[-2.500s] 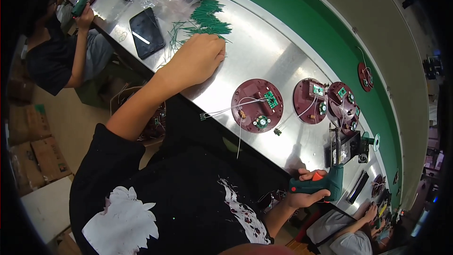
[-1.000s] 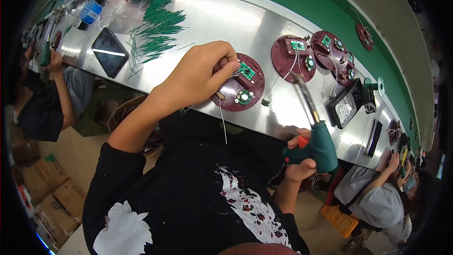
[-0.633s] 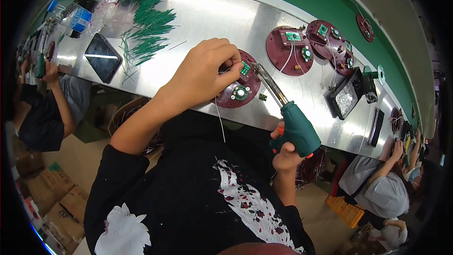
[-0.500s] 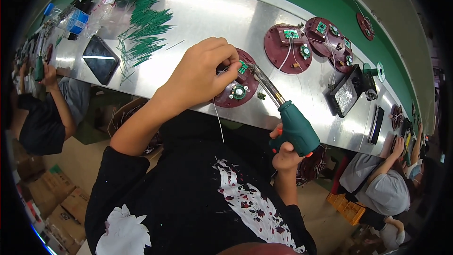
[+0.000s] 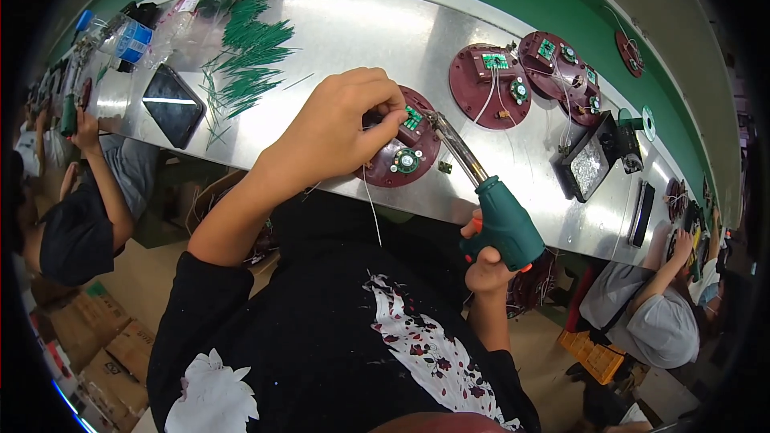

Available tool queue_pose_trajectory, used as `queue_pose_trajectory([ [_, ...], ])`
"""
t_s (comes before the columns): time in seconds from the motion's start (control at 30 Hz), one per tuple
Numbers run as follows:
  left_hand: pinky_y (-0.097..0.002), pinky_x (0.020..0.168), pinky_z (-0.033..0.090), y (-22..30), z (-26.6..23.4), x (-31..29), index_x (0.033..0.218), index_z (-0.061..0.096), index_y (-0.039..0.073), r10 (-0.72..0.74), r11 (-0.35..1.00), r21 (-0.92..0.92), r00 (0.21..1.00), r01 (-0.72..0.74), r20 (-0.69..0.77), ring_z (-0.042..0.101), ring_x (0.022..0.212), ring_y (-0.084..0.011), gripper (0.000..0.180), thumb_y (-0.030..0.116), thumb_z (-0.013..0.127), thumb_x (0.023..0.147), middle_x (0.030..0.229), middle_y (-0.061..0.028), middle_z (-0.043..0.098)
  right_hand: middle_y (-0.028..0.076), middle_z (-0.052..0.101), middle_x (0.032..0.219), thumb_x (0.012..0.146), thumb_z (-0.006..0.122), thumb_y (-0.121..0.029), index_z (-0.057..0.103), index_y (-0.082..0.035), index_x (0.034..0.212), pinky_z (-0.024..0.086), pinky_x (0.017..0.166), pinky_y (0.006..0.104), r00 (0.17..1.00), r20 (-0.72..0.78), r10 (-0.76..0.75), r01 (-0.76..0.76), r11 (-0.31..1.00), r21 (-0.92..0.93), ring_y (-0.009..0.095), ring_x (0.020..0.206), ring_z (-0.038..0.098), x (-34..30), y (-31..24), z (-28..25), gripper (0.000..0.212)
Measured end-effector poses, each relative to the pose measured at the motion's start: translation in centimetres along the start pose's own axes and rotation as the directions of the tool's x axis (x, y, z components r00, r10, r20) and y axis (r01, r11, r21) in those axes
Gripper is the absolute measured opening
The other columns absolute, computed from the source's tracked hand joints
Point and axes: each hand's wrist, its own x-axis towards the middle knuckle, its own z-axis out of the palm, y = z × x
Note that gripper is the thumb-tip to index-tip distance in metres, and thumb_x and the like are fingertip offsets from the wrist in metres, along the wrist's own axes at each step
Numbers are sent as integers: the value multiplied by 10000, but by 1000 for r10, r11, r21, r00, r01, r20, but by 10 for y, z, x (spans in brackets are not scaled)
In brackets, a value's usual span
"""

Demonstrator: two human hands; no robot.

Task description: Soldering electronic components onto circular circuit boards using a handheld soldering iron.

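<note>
My right hand (image 5: 491, 266) is wrapped round a dark green pistol-shaped soldering gun (image 5: 507, 224). Its metal tip reaches up and left to a small green circuit board (image 5: 413, 118) on a round maroon plastic housing (image 5: 427, 142). Over the left part of that housing, my left hand (image 5: 346, 124) has thumb and forefinger pinched just beside the board; what is between them is too small to make out. A round green-rimmed part (image 5: 406, 160) sits on the housing nearer to me. One thin white wire (image 5: 373, 212) hangs from below my left hand past the bench edge.
More maroon housings (image 5: 465, 95) with boards and wires lie to the right, near a black tray (image 5: 589, 167) and a solder spool (image 5: 647, 123). On the left are green wire pieces (image 5: 255, 56), a phone (image 5: 172, 106) and a bottle (image 5: 131, 38). Co-workers sit on both sides.
Both my hands keep nearly the same pose, and the soldering gun's tip stays at the board. The view has shifted slightly. A co-worker's arm on the left has moved a little.
</note>
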Motion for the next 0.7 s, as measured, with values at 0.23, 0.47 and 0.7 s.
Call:
queue_pose_trajectory([
  [0.23,-392,705,538,2,3,0,879,685,-18,-10,999,42,1000,11,-27,668,759,-295,110,90,703,873,818,-131,660,145,708,1044,873,743,-653,636,123,1240,553,637,245,1000,20,16,-16,999,-33,125,699,687,3,0,1,864],
  [0.47,-354,679,544,4,3,3,868,688,-21,-43,998,37,998,44,-37,669,710,-265,99,71,725,863,802,-126,663,126,708,969,885,742,-637,626,131,1236,544,633,243,999,36,13,-12,1000,-19,123,689,677,6,-5,2,852],
  [0.7,-422,724,539,7,1,6,860,696,-26,-80,995,52,997,80,1,674,757,-328,134,106,689,880,803,-158,666,143,690,879,997,524,-683,592,90,1277,493,604,295,998,57,-25,32,992,-124,164,661,628,6,-8,4,825],
])
